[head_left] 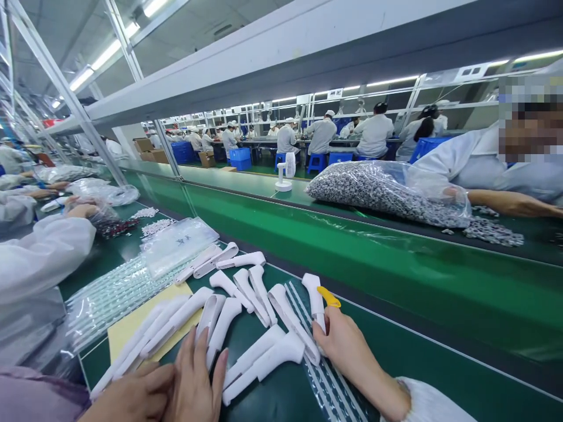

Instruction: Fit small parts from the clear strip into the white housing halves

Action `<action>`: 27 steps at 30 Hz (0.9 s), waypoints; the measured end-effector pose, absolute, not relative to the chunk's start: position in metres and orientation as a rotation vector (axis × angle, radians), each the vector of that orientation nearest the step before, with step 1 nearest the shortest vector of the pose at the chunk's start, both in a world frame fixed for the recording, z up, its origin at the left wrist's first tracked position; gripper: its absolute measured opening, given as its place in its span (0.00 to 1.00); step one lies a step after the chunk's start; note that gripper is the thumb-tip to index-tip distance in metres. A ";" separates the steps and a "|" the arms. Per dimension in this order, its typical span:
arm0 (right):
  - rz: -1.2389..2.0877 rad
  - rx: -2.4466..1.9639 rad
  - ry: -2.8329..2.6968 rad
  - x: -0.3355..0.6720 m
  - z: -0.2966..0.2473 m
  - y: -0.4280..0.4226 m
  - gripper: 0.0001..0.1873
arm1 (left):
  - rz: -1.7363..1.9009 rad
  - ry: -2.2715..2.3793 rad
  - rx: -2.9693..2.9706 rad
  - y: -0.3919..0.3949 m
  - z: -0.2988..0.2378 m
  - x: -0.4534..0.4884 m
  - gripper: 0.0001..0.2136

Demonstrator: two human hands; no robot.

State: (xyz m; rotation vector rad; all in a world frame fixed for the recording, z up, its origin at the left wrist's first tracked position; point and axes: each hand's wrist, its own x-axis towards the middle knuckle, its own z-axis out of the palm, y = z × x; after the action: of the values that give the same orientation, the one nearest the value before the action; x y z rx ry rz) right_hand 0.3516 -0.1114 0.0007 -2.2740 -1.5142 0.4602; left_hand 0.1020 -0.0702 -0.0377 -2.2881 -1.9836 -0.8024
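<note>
My right hand [347, 346] is closed on a white plastic handle-shaped shell [313, 293], pinched near its lower end. Something yellow [329, 296], seemingly a finger cover, shows at that hand's fingertip. My left hand [196, 378] rests at the bottom, fingers stretched out, beside a pair of white shells [224, 322]. Several similar curved shells [281, 354] lie between my hands and further back. Under the right hand is a strip of clear plastic packing [328, 387] with narrow bars in it. Another person's hand [136, 392] sits against my left one, partly overlapping.
Yellow paper [127, 334] and bagged strips [118, 293] lie left. Beyond is a green conveyor belt [352, 246], with a small white fan [285, 173] and a big bag of grey parts [387, 190] across it. Co-workers sit left and opposite. A beam [264, 58] hangs overhead.
</note>
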 end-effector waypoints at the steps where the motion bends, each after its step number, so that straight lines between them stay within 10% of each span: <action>1: 0.468 -2.256 -1.516 0.350 0.000 -0.109 0.07 | -0.763 -1.927 -2.268 -0.068 -0.034 0.104 0.23; 13: 0.349 -1.877 -1.859 0.375 -0.001 -0.151 0.15 | -0.700 -0.493 -2.586 -0.107 0.005 0.207 0.17; 27: -0.299 -1.779 -2.294 0.371 0.013 -0.222 0.06 | -0.411 -0.779 -2.667 -0.085 -0.007 0.209 0.16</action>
State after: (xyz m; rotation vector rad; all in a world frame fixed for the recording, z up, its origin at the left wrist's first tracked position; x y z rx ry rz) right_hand 0.3708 -0.2223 0.0132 -1.7790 -2.2943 -0.2995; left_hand 0.2087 -0.0850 -0.0070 -2.6673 -0.7786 -0.4106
